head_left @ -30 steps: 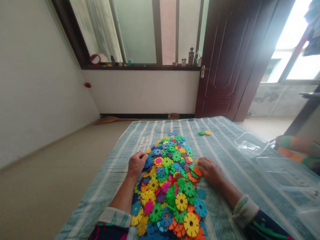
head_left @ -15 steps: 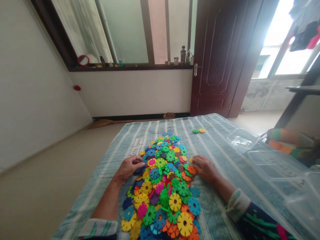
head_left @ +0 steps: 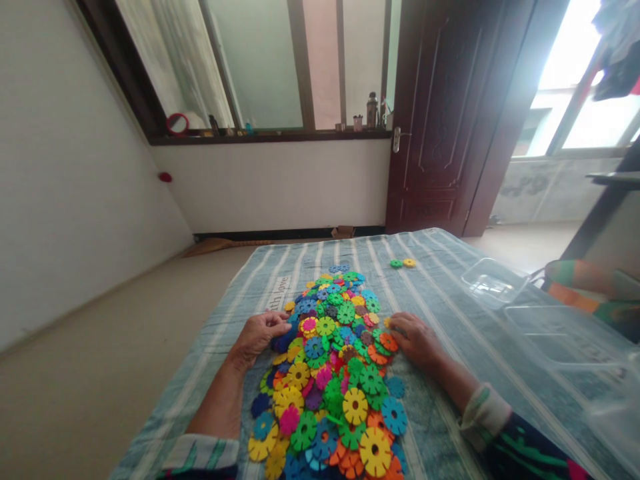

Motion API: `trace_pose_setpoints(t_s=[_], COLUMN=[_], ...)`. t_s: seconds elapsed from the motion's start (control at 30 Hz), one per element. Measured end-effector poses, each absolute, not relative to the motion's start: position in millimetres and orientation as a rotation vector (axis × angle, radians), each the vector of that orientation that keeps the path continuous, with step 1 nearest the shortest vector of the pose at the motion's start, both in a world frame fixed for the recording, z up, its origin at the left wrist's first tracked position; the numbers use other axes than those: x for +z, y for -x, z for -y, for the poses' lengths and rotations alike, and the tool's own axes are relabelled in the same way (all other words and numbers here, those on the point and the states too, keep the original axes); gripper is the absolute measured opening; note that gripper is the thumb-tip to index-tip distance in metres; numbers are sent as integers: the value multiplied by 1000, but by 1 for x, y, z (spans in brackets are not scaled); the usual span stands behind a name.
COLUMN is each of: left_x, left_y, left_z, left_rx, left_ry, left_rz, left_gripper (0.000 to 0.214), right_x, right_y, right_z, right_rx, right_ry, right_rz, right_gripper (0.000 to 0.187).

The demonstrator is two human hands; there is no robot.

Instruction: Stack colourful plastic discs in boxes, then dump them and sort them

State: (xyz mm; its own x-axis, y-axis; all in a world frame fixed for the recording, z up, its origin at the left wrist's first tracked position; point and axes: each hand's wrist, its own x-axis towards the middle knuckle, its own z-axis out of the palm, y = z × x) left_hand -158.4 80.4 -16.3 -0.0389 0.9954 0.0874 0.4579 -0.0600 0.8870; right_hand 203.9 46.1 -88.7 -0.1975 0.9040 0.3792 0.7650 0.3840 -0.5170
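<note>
A long heap of flower-shaped plastic snap discs (head_left: 325, 325) in many colours lies on the striped cloth (head_left: 430, 280). My left hand (head_left: 259, 339) rests at the heap's left edge, fingers loosely bent and thumb a little apart, close to dark blue discs (head_left: 283, 343). At the right edge lies my right hand (head_left: 416, 339), palm down with loosely curved fingers. Its fingertips touch or nearly touch a small yellow disc (head_left: 387, 322), beside orange discs (head_left: 389, 342). The undersides of both hands are hidden, and I make out nothing held in either.
A joined green and yellow pair of discs (head_left: 403, 263) lies at the far right of the heap. Beyond its far end sits a blue pair (head_left: 339, 269). Clear plastic boxes (head_left: 493, 280) stand on the right. A dark red door (head_left: 433, 153) rises behind the cloth's far edge.
The whole view has shifted slightly, so everything appears a little farther right. Both hands keep the same places beside the heap, and the discs look unmoved.
</note>
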Motion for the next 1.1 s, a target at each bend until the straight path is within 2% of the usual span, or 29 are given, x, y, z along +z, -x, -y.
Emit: trace_pose_setpoints(t_s=[0.2, 0.57, 1.1], left_x=[-20, -21, -27], left_y=[159, 154, 150], left_z=[-82, -82, -83], left_rx=[1178, 1330, 1251], left_ry=[-1481, -1373, -1490], left_rz=[-1571, -1713, -1640], left_gripper=[39, 34, 27], right_x=[-86, -88, -91], right_y=[-202, -202, -203], right_z=[-44, -44, -43], right_rx=[290, 295, 282], right_ry=[1432, 1433, 1411], right_rz=[1988, 1979, 1969], right_gripper=[19, 20, 20])
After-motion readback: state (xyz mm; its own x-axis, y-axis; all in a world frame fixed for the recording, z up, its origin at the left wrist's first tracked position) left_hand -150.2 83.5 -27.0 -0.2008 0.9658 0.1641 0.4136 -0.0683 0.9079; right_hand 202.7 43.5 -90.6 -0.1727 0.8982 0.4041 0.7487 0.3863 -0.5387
